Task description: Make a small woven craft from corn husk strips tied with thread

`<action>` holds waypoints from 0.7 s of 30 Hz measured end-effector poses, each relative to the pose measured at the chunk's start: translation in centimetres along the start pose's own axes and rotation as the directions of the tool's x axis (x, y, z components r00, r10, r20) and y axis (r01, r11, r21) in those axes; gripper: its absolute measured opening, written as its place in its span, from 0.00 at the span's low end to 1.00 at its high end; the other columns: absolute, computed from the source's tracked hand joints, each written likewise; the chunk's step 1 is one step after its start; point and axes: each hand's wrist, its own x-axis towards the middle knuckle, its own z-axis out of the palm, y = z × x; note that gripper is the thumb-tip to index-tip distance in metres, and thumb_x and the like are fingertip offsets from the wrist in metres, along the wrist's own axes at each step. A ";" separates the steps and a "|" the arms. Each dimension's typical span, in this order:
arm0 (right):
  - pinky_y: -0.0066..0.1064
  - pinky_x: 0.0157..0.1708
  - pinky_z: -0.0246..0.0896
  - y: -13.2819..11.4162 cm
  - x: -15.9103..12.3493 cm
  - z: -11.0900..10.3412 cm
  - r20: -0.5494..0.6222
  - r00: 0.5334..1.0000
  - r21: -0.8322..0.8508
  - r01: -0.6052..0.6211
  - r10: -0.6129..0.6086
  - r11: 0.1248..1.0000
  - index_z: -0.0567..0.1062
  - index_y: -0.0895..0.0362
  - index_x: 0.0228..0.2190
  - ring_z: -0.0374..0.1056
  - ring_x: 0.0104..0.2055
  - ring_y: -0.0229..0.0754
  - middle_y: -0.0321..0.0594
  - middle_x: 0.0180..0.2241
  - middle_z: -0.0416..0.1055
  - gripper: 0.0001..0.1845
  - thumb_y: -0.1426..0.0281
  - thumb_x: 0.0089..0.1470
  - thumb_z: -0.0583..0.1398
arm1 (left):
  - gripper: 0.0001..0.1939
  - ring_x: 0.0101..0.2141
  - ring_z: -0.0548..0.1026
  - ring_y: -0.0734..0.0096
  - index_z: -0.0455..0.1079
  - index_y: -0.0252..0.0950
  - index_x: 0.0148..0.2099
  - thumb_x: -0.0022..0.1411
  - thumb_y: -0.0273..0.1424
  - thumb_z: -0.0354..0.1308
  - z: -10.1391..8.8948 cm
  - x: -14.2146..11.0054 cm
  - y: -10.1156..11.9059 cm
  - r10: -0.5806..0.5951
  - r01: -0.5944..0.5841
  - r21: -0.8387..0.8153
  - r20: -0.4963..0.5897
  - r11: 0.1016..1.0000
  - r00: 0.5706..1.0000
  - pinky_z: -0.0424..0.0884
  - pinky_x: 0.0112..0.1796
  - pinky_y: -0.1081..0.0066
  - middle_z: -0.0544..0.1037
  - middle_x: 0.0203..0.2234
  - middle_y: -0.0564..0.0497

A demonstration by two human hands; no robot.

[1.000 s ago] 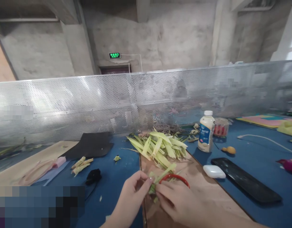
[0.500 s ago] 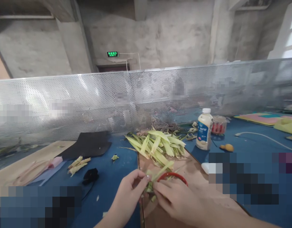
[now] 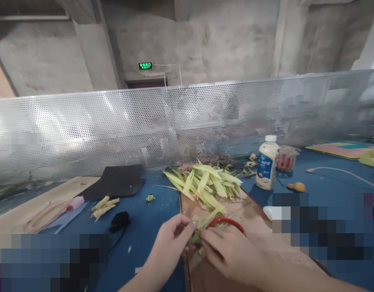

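Note:
My left hand (image 3: 171, 245) and my right hand (image 3: 231, 253) meet low in the middle of the view. Both pinch a small bundle of green leaf strips (image 3: 197, 232) between fingertips. A red ring (image 3: 232, 224), perhaps a scissor handle or a hoop, lies just behind my right hand on a brown board (image 3: 250, 219). A pile of yellow-green leaf strips (image 3: 205, 184) lies on the far part of that board.
A perforated metal screen (image 3: 113, 125) runs across the blue table (image 3: 153, 219). A white bottle (image 3: 266, 168), a small clear jar (image 3: 286, 158), a white cable (image 3: 339, 174), a black mat (image 3: 119, 182), a black object (image 3: 119, 220) and loose leaf pieces (image 3: 103, 207) lie around.
The view has shifted slightly. Both hands stay pinched on the leaf bundle in nearly the same spot.

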 end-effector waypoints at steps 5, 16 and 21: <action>0.30 0.30 0.55 -0.5 0.5 -1.6 -0.164 0.986 0.105 0.026 -0.008 0.994 0.65 0.57 0.28 0.62 0.30 0.39 0.37 0.26 0.67 0.06 0.76 0.52 0.49 | 0.14 0.20 0.64 0.77 0.62 0.33 0.29 0.57 0.40 0.50 0.0 -0.2 0.2 -0.010 0.010 -0.039 -0.014 0.999 1.000 0.60 0.20 0.77 0.65 0.17 0.56; 0.32 0.32 0.58 -1.2 0.8 -3.2 -0.240 0.970 0.086 0.047 -0.025 0.995 0.67 0.58 0.29 0.61 0.34 0.40 0.39 0.30 0.66 0.07 0.79 0.47 0.53 | 0.13 0.19 0.62 0.79 0.61 0.34 0.29 0.57 0.40 0.51 0.6 -0.9 0.8 0.018 -0.018 -0.009 -0.006 1.000 1.000 0.59 0.19 0.79 0.64 0.17 0.57; 0.29 0.32 0.59 -1.4 0.8 -4.1 -0.275 0.961 0.026 0.026 -0.018 0.999 0.67 0.58 0.28 0.63 0.35 0.39 0.39 0.31 0.68 0.04 0.77 0.47 0.54 | 0.12 0.16 0.59 0.82 0.59 0.36 0.29 0.58 0.40 0.50 0.7 -0.8 0.7 0.037 -0.041 -0.064 -0.065 0.997 0.997 0.57 0.18 0.80 0.62 0.16 0.60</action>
